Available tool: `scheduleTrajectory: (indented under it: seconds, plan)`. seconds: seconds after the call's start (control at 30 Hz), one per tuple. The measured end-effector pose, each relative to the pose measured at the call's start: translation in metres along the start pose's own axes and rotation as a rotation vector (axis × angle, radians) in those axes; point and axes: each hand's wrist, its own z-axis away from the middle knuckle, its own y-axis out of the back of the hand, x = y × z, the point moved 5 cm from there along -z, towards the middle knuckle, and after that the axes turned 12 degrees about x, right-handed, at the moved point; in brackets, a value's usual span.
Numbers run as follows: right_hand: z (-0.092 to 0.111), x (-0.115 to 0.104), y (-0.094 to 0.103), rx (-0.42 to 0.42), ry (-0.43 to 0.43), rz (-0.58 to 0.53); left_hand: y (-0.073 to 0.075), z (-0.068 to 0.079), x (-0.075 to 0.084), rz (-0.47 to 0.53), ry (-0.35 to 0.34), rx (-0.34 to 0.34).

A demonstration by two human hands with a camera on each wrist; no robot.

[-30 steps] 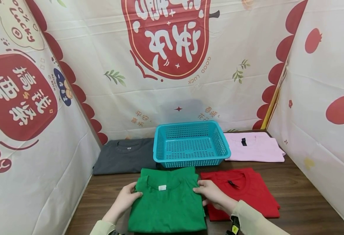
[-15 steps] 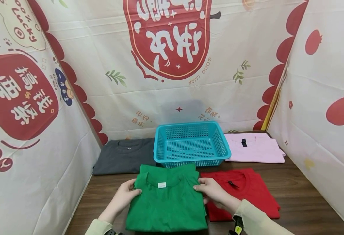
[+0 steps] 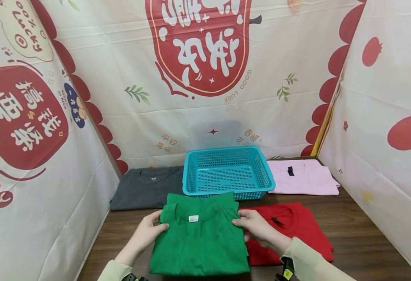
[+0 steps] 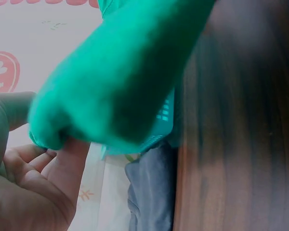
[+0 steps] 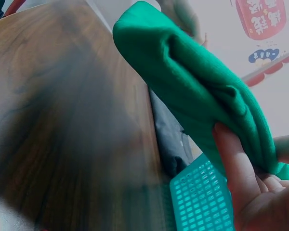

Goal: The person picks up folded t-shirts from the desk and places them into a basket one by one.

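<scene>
A folded green T-shirt [image 3: 198, 238] with a white neck label hangs raised off the table, its neckline toward the basket. My left hand [image 3: 147, 233] pinches its left edge, thumb on top. The right hand [image 3: 259, 228] grips the opposite edge the same way. In the left wrist view the green shirt [image 4: 101, 82] sits between thumb and fingers of the left hand [image 4: 38, 187]. The right wrist view has the shirt's folded layers [image 5: 197, 82] held by the right hand [image 5: 253, 187]. Just beyond the shirt stands a turquoise basket [image 3: 228, 194] with nothing in it.
A folded dark grey T-shirt [image 3: 145, 191] lies left of the basket, a folded pink one [image 3: 303, 179] right of it. A folded red T-shirt [image 3: 307, 230] lies near the right hand. Printed cloth walls [image 3: 205, 109] enclose the brown wooden table [image 3: 363, 242].
Both hands have lifted the green T-shirt a little and moved it forward; its far edge now overlaps the basket's front rim in the head view. The other shirts stay put.
</scene>
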Motion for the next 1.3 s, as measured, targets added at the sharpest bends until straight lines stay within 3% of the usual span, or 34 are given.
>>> scheduleTrajectory:
  seconds: [0.27, 0.73, 1.3]
  plan:
    - [0.002, -0.01, 0.009, -0.001, 0.019, -0.023, 0.0, -0.005, 0.018, -0.037, -0.056, -0.004]
    - [0.003, -0.033, 0.029, 0.018, 0.087, 0.01, -0.01, -0.015, 0.035, -0.022, -0.131, -0.001]
    - [-0.007, -0.046, 0.051, 0.036, 0.104, 0.033, -0.028, -0.034, 0.044, 0.063, -0.088, -0.024]
